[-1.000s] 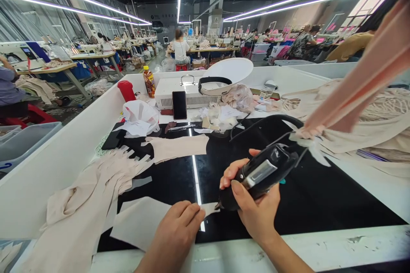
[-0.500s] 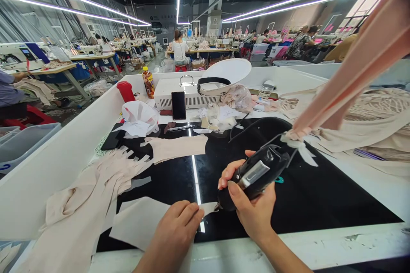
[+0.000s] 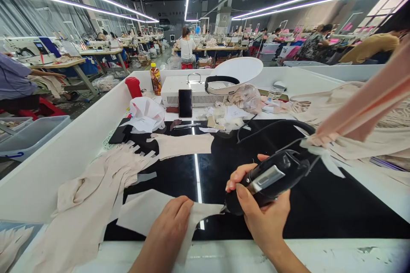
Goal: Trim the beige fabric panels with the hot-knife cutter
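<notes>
My right hand [image 3: 262, 215] is wrapped around a black handheld cutting tool [image 3: 272, 177], whose tip touches the right end of a beige fabric piece [image 3: 144, 217] on the black work surface [image 3: 320, 204]. A black cord [image 3: 275, 126] arcs back from the tool, and a pink fabric strip [image 3: 361, 108] is tied to it. My left hand [image 3: 171, 228] lies on the fabric piece, fingers curled down on it, just left of the tool's tip. A pile of cut beige fabric [image 3: 92, 192] lies to the left.
A white-walled table [image 3: 64, 153] holds a white box [image 3: 198, 91] with a phone [image 3: 185, 103] leaning on it, a red cup [image 3: 133, 87], a drink bottle [image 3: 156, 79], a white bag [image 3: 144, 113] and beige garments [image 3: 378, 136] at right. Other people sit at sewing stations behind.
My left hand has pulled the fabric piece slightly toward me and gathered it under the fingers. The tool stays at the fabric's right end; the view shifted a little.
</notes>
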`<state>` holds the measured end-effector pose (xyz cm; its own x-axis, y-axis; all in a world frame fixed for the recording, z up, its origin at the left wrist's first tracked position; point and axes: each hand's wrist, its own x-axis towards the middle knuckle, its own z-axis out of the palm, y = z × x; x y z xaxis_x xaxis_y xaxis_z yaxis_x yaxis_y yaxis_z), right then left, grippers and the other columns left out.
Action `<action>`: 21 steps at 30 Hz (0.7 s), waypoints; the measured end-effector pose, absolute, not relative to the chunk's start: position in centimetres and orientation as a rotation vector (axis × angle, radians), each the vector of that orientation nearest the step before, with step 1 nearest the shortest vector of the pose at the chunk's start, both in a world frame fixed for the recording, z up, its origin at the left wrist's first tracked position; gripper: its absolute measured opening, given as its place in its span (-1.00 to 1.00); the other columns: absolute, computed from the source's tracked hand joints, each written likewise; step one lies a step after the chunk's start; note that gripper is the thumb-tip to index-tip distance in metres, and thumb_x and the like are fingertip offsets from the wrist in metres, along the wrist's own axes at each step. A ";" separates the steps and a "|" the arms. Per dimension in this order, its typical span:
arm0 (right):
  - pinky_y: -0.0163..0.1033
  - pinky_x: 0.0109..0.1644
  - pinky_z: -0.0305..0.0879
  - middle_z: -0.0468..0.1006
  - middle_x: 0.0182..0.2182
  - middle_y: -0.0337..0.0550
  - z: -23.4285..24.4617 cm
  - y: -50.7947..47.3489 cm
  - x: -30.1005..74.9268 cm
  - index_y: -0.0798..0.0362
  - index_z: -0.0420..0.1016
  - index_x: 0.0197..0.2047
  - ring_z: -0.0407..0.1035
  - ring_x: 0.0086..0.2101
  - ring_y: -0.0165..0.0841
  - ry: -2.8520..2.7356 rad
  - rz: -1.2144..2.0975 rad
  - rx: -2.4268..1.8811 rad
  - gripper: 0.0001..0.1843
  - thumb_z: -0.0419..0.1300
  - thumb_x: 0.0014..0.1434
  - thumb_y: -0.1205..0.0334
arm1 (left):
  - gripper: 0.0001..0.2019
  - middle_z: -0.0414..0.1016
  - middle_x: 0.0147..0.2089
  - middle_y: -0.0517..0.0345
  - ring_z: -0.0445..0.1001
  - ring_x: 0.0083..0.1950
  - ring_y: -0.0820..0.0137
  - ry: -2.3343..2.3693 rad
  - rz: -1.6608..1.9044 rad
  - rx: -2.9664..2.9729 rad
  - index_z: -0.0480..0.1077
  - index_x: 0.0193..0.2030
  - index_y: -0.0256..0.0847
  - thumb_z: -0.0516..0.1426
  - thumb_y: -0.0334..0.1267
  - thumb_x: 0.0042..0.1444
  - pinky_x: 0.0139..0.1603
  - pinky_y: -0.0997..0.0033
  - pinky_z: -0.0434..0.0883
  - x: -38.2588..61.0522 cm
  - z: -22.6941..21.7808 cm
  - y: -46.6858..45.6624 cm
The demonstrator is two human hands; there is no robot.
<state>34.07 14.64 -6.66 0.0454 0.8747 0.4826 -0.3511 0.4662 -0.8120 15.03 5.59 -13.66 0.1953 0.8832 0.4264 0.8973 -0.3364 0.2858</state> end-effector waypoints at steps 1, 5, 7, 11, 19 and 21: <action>-0.29 -0.40 0.47 0.56 -0.31 -0.31 -6.6 14.5 34.0 -0.19 0.29 0.23 0.46 -0.45 -0.41 -1.169 1.011 -0.574 -0.40 0.34 0.24 0.46 | -0.65 0.55 0.05 0.00 0.61 0.05 0.29 -1.782 -0.821 -2.413 0.33 0.18 -0.18 -0.10 -0.52 0.40 0.06 0.26 0.63 14.9 -13.5 5.9; -0.28 -0.40 0.49 0.55 -0.33 -0.29 -6.4 13.9 33.7 -0.16 0.32 0.20 0.48 -0.43 -0.38 -1.124 0.966 -0.628 -0.43 0.38 0.22 0.41 | -0.52 0.56 0.07 -0.05 0.61 0.07 0.28 -1.645 -0.765 -2.442 0.31 0.22 -0.27 -0.12 -0.66 0.26 0.08 0.23 0.62 15.0 -12.5 6.9; -0.26 -0.38 0.51 0.56 -0.32 -0.28 -6.5 13.7 33.8 -0.16 0.31 0.20 0.49 -0.42 -0.37 -1.138 0.948 -0.631 -0.42 0.38 0.22 0.42 | -0.49 0.56 0.08 -0.06 0.60 0.07 0.29 -1.592 -0.719 -2.473 0.31 0.22 -0.31 -0.12 -0.71 0.22 0.09 0.25 0.62 15.2 -12.1 7.2; -0.27 -0.36 0.52 0.55 -0.29 -0.28 -6.9 13.4 34.1 -0.18 0.28 0.25 0.50 -0.39 -0.38 -1.184 0.947 -0.620 -0.38 0.33 0.24 0.49 | -0.54 0.58 0.03 -0.04 0.62 0.03 0.30 -1.544 -0.641 -2.508 0.36 0.13 -0.32 -0.10 -0.72 0.22 0.06 0.31 0.63 15.4 -11.9 7.2; -0.29 -0.36 0.53 0.54 -0.27 -0.27 -7.1 13.1 34.2 -0.17 0.27 0.26 0.49 -0.38 -0.38 -1.216 0.922 -0.595 -0.35 0.30 0.23 0.54 | -0.56 0.65 -0.01 -0.06 0.67 -0.03 0.30 -1.424 -0.556 -2.342 0.42 0.08 -0.39 -0.12 -0.73 0.24 -0.03 0.39 0.63 15.6 -13.2 6.9; -0.27 -0.34 0.54 0.54 -0.27 -0.27 -7.1 13.0 34.3 -0.16 0.27 0.27 0.49 -0.37 -0.38 -1.222 0.912 -0.595 -0.34 0.30 0.22 0.56 | -0.58 0.66 0.00 -0.09 0.68 -0.03 0.26 -1.408 -0.532 -2.287 0.44 0.09 -0.41 -0.13 -0.69 0.29 -0.04 0.34 0.64 15.9 -13.3 6.7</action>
